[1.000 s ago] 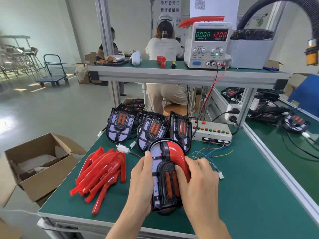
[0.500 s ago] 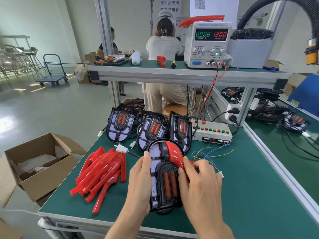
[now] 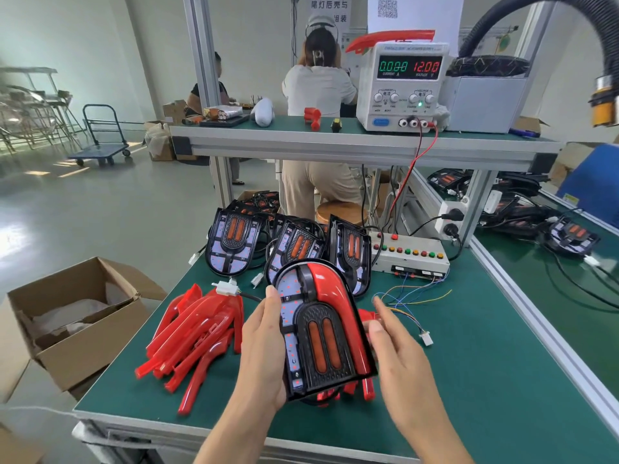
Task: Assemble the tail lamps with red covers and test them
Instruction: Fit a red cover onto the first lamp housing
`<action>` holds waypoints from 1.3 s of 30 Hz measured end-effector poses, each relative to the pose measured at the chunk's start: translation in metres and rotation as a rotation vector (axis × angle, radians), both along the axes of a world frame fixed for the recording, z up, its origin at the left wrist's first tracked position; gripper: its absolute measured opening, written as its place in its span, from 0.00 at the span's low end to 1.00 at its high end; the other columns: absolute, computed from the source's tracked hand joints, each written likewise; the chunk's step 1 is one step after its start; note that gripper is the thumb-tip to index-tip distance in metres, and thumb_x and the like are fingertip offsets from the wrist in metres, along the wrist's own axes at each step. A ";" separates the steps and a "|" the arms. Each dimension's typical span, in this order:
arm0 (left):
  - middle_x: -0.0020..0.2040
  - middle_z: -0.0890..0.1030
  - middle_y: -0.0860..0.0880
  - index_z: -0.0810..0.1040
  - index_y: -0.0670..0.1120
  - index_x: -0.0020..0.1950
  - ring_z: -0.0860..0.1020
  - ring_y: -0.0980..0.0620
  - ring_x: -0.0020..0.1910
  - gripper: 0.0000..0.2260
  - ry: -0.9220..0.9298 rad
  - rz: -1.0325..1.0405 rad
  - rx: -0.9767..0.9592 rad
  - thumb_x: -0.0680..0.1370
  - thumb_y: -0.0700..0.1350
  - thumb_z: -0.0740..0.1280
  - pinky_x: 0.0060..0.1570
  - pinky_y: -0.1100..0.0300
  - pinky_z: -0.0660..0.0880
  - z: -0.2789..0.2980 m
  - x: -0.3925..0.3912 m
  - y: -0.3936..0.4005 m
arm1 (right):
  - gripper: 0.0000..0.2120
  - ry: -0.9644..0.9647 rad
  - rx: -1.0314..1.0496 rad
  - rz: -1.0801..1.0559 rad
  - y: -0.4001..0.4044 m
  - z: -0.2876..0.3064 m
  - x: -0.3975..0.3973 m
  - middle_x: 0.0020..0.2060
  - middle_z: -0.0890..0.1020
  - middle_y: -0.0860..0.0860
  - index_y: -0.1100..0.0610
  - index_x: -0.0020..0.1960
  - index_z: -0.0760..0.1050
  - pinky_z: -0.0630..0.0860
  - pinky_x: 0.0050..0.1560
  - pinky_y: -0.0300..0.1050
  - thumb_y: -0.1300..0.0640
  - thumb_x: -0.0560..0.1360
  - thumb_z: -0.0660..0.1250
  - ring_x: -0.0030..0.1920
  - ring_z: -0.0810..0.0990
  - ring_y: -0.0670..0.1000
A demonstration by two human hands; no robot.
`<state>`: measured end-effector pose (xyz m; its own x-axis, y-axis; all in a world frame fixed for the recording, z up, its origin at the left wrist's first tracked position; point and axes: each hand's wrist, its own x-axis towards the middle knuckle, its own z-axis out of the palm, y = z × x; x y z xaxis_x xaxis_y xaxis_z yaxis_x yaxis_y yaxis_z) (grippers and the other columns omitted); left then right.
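Item in hand: 1 tail lamp (image 3: 318,333), raised just above the front of the green bench (image 3: 469,380). 1 red cover (image 3: 338,296) sat fitted along its right side; the left side showed bare board, so you likely had 1 cover left to fit on this unit.

Stock unfinished: at least 3 uncovered lamps (image 3: 234,242) propped at the back of the bench, and a heap of loose red covers (image 3: 197,333) to the left of the held lamp.

Testing: judged not begun. The lamp's white connector (image 3: 227,289) lay unplugged on the covers, and the power supply (image 3: 402,85) read 0.000 A at 12.00 V.

Left hand (image 3: 264,346): you gripped the lamp's left edge, thumb on the front and the fingers hidden behind it.

Right hand (image 3: 392,349): fingers loosely spread beside the lamp's right edge, holding nothing; whether a fingertip touched the edge, you could not tell.
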<state>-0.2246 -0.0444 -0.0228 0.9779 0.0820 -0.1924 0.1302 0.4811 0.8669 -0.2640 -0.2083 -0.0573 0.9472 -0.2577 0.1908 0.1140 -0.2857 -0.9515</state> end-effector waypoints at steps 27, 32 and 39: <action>0.59 0.84 0.40 0.85 0.41 0.60 0.83 0.41 0.59 0.32 0.101 -0.490 0.020 0.68 0.65 0.75 0.63 0.44 0.78 0.032 0.035 0.021 | 0.11 -0.103 0.045 0.339 -0.040 0.030 0.007 0.56 0.86 0.46 0.42 0.61 0.81 0.76 0.55 0.31 0.52 0.81 0.66 0.57 0.84 0.45; 0.52 0.86 0.40 0.87 0.42 0.51 0.86 0.43 0.49 0.17 0.145 -0.552 -0.007 0.72 0.54 0.75 0.49 0.48 0.82 0.029 0.037 0.013 | 0.12 -0.098 0.073 0.298 -0.044 0.031 0.017 0.55 0.86 0.48 0.44 0.61 0.82 0.78 0.54 0.34 0.56 0.80 0.67 0.56 0.85 0.47; 0.56 0.85 0.39 0.87 0.41 0.54 0.85 0.42 0.50 0.17 0.094 -0.438 -0.113 0.72 0.52 0.74 0.53 0.45 0.82 0.027 0.027 -0.002 | 0.21 -0.067 0.351 0.050 -0.031 0.020 0.029 0.51 0.88 0.51 0.49 0.55 0.81 0.80 0.55 0.48 0.36 0.72 0.68 0.53 0.87 0.51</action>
